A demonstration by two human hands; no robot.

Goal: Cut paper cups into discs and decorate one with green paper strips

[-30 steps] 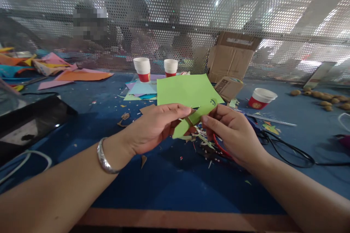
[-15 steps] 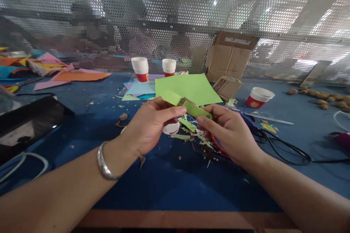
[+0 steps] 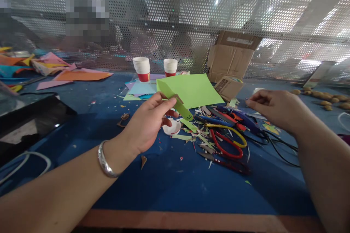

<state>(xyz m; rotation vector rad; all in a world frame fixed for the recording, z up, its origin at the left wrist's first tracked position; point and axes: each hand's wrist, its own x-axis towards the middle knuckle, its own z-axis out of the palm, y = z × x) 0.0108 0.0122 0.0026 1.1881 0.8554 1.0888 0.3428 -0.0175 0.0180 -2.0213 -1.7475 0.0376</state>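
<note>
My left hand (image 3: 149,122) pinches a green paper strip (image 3: 182,108) between thumb and fingers. A small face is drawn on the strip's lower end, and a bit of brown cardboard shows against it. Off to the right, my right hand (image 3: 279,111) is raised over the table with thumb and forefinger together; whatever lies between them is too small to make out. Behind that hand, most of a paper cup (image 3: 258,90) is hidden. Below and between my hands lie scissors with red handles (image 3: 228,149), a yellow-handled tool (image 3: 232,131) and a white paper disc (image 3: 172,127).
Paper scraps (image 3: 191,127) surround the tools. A large green sheet (image 3: 194,91) lies before two cup stacks (image 3: 142,69) and a cardboard box (image 3: 231,54). Black cables (image 3: 281,149) run right; walnut-like brown lumps (image 3: 325,98) sit far right. A perforated metal screen (image 3: 175,18) stands behind.
My right hand has let go of the green strip and moved right, in front of the paper cup. The strip now tilts downward in my left hand, and the scissors are uncovered.
</note>
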